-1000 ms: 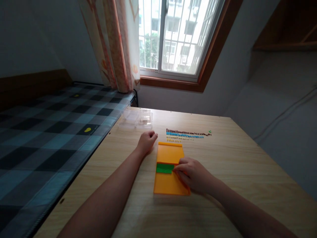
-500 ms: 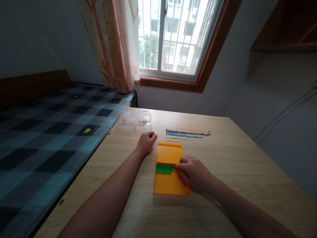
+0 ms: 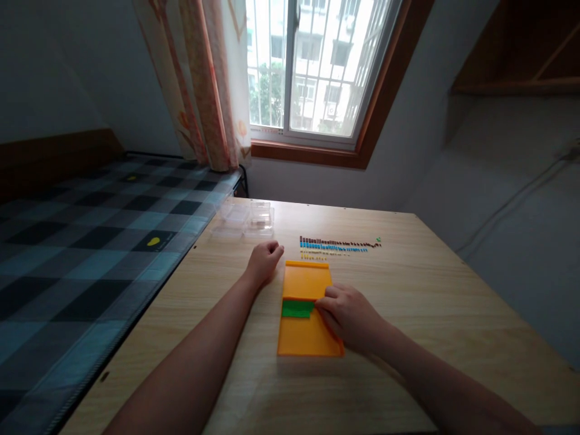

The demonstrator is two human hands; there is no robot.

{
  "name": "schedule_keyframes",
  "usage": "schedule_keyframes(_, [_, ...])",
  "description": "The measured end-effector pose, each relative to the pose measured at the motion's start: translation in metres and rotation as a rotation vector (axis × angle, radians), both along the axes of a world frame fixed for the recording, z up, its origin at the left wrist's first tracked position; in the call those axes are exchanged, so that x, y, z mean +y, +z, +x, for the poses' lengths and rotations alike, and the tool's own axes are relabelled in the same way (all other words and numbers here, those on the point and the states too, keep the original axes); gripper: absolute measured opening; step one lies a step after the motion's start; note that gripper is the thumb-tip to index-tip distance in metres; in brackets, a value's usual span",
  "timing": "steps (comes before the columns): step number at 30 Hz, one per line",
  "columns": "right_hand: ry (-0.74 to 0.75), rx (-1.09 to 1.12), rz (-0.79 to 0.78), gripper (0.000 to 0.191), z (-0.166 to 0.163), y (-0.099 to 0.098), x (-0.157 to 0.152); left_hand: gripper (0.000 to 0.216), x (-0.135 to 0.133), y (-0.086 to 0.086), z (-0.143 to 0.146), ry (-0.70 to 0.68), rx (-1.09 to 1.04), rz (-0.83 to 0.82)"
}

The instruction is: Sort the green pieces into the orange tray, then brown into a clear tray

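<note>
My left hand (image 3: 264, 261) rests on the table in a loose fist, just beyond the far left corner of an orange tray (image 3: 307, 338). Its fingers are closed, and whatever may be inside them is hidden. A ridge crosses the tray, and several small green pieces (image 3: 296, 309) lie packed side by side against its near side. My right hand (image 3: 351, 314) reaches over the tray's right edge. Its thumb and fingers are pinched together at the right end of the green row, and the fingertips hide what is between them.
Beyond the tray, small brown pieces (image 3: 317, 240), blue pieces (image 3: 319, 246) and yellow pieces (image 3: 306, 257) lie in rows on the wooden table (image 3: 408, 290). A few green bits (image 3: 379, 239) sit at their right end. Clear plastic boxes (image 3: 259, 220) stand at the far left, beside a checked bed (image 3: 104, 235).
The whole view has shifted slightly, so everything appears a little further left. Both hands keep nearly the same pose and place against the tray, and the green row looks the same.
</note>
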State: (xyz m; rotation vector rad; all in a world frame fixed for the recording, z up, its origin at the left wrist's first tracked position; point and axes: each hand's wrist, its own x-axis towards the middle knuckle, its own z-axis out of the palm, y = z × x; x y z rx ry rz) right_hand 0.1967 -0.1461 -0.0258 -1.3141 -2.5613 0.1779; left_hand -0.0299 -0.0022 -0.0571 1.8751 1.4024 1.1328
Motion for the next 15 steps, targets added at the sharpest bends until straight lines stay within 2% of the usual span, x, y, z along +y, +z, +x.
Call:
schedule_keyframes(4, [0.000, 0.045, 0.045, 0.022, 0.009, 0.008, 0.003, 0.038, 0.001, 0.002, -0.002, 0.009, 0.028, 0.000])
schedule_keyframes(7, [-0.101, 0.097, 0.120, 0.020, 0.030, 0.023, 0.017, 0.038, 0.003, 0.002, -0.003, 0.006, 0.026, 0.007])
schedule_keyframes(12, [-0.501, 0.038, 0.108, 0.020, 0.092, 0.046, 0.074, 0.039, 0.005, 0.001, -0.005, 0.010, 0.033, 0.005])
schedule_keyframes(15, [-0.693, 0.008, 0.101, 0.022, 0.132, 0.046, 0.115, 0.038, 0.005, 0.002, -0.005, 0.012, 0.034, 0.001])
